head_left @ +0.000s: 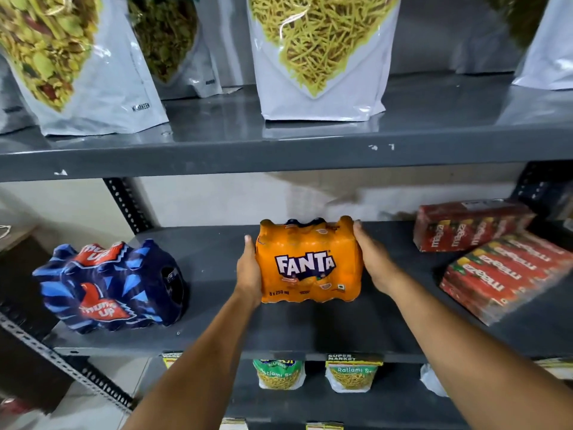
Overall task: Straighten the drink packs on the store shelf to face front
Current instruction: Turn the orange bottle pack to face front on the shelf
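Observation:
An orange Fanta pack point(308, 262) stands in the middle of the grey middle shelf point(279, 333), its logo facing me. My left hand point(248, 271) presses flat against its left side and my right hand point(373, 259) against its right side, so both hold it. A blue Thums Up pack point(111, 283) sits at the shelf's left end, turned at an angle. At the right, two red Maaza packs lie skewed: one point(468, 225) at the back, one point(505, 274) nearer the front, tilted.
White snack pouches point(322, 57) stand on the upper shelf point(279, 153). Small snack bags point(352, 372) sit on the shelf below. A perforated metal upright point(127, 203) rises behind the Thums Up pack, and another rail point(62, 364) runs at the lower left.

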